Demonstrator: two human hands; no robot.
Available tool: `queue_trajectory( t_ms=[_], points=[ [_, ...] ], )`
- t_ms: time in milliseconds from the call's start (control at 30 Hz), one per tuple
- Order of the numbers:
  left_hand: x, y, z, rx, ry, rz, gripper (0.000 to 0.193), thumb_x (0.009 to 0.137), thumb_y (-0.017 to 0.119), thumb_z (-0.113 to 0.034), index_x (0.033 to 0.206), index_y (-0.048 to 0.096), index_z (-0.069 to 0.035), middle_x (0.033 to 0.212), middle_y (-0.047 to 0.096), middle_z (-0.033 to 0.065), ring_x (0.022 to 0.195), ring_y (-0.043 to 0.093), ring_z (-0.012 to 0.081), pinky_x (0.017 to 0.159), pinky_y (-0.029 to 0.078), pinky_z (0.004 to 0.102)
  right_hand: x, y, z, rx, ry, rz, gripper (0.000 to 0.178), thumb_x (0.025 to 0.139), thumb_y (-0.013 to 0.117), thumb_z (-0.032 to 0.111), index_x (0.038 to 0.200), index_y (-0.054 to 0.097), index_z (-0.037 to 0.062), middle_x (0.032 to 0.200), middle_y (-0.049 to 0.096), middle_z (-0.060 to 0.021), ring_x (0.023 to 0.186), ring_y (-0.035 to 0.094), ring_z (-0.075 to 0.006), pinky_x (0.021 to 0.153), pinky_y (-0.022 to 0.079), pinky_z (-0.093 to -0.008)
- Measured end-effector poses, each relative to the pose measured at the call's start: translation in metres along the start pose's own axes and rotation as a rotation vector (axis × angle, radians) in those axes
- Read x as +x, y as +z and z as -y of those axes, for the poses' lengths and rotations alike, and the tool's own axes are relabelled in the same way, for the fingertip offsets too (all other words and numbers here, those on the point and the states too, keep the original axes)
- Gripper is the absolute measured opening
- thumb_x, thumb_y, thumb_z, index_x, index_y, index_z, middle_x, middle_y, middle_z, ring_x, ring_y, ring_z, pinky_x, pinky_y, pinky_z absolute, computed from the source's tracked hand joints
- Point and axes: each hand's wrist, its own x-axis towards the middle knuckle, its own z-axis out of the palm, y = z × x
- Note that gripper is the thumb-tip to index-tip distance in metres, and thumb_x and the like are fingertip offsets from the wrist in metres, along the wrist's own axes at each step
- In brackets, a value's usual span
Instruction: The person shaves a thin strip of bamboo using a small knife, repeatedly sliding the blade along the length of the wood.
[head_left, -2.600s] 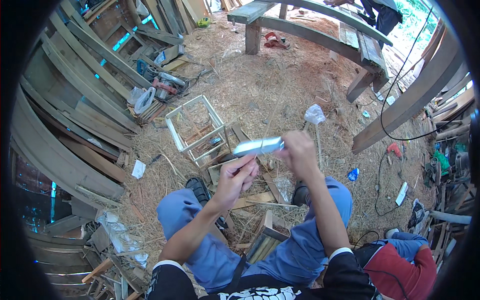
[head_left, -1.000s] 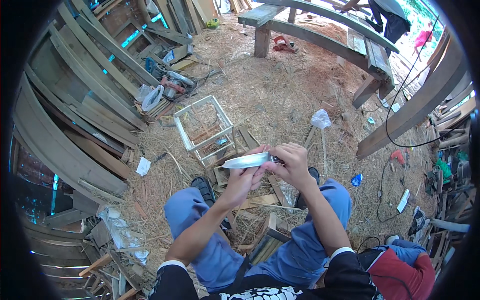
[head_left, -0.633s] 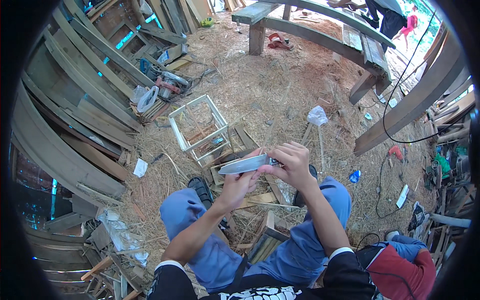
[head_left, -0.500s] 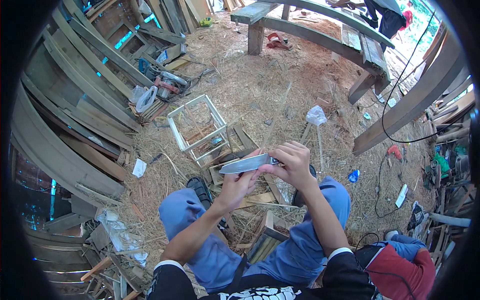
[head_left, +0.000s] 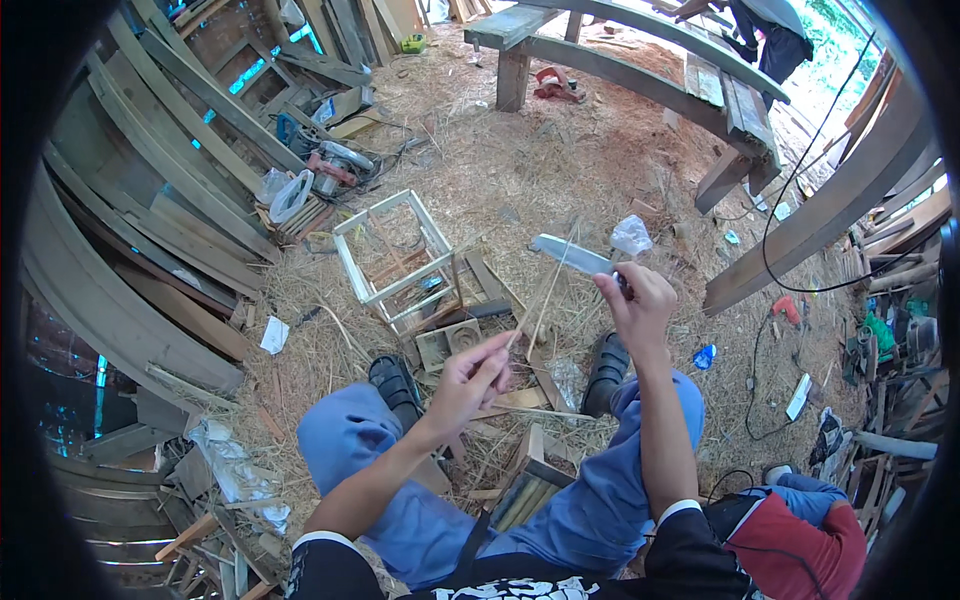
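My right hand (head_left: 642,305) is closed round the handle of a knife (head_left: 572,255), its broad pale blade reaching left and away from me. In my left hand (head_left: 470,385), thin pale strips that look like wood or bamboo (head_left: 546,295) are pinched between thumb and fingers. They slant up and to the right, their far end close to the blade; whether they touch it I cannot tell. Much of the knife's handle is covered by my fingers. Both hands are in front of my knees, above the littered ground.
A small pale wooden frame (head_left: 395,265) stands ahead on the left. Boards (head_left: 160,190) lean at the left, near power tools (head_left: 335,165). Beyond is a heavy wooden bench (head_left: 620,65). A cable (head_left: 768,230) hangs at the right. A person in red (head_left: 800,540) is at lower right, another (head_left: 770,40) at the back.
The knife has swung from lying across my left hand to further away and right, its blade now pointing away. My hands have moved apart, and the strips show more plainly.
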Motion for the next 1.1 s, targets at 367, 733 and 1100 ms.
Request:
queue_trajectory(
  t_ms=[367, 733, 1100],
  points=[
    [0.014, -0.009, -0.003, 0.019, 0.113, -0.106, 0.038, 0.106, 0.052, -0.020, 0.142, 0.053, -0.007, 0.074, 0.049, -0.0032, 0.049, 0.032, -0.0003, 0.042, 0.023, 0.0192, -0.008, 0.042, 0.048, 0.315, -0.272, 0.210, 0.034, 0.079, 0.079, 0.039, 0.073, 0.068, 0.0084, 0.058, 0.059, -0.0053, 0.052, 0.058, -0.0228, 0.051, 0.042, -0.0367],
    [0.006, -0.013, 0.002, 0.050, 0.115, -0.057, 0.039, 0.105, 0.054, -0.020, 0.141, 0.054, -0.007, 0.071, 0.042, -0.0057, 0.055, 0.030, 0.0004, 0.044, 0.023, 0.0180, -0.003, 0.034, 0.035, 0.162, -0.263, 0.092, 0.032, 0.077, 0.080, 0.037, 0.073, 0.067, 0.0081, 0.061, 0.061, -0.0081, 0.055, 0.061, -0.0254, 0.054, 0.046, -0.0374],
    [0.004, -0.015, 0.001, 0.061, 0.062, -0.040, 0.039, 0.104, 0.055, -0.022, 0.139, 0.056, -0.006, 0.073, 0.045, -0.0053, 0.055, 0.032, 0.0000, 0.044, 0.024, 0.0181, -0.007, 0.026, 0.040, 0.081, -0.300, 0.096, 0.037, 0.082, 0.077, 0.039, 0.067, 0.062, 0.0080, 0.057, 0.057, -0.0059, 0.050, 0.055, -0.0237, 0.049, 0.040, -0.0354]
  ],
)
